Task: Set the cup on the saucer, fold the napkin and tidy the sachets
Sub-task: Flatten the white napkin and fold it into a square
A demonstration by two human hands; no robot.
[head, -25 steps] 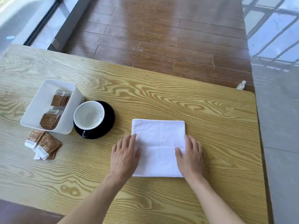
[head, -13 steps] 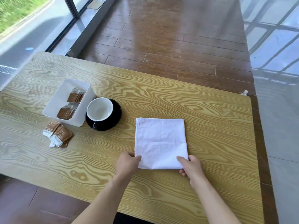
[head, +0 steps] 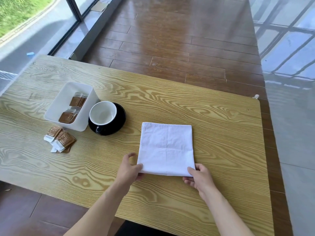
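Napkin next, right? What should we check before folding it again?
1. Left hand pinching the napkin's near left corner: ok.
2. Right hand pinching the near right corner: ok.
3. Napkin lying flat with edges lined up: ok.
4. Bare table beyond the napkin to fold onto: ok.
5. Cup already on the saucer, apart from the napkin: ok.
6. Sachets all in the box: not ok, some lie outside it.

We see bare surface [head: 221, 116] across the right and upper middle of the frame, open for a hand. At left, the white bin [head: 56, 108], the cup [head: 102, 113] on its saucer [head: 119, 123] and loose sachets [head: 59, 140] crowd together.
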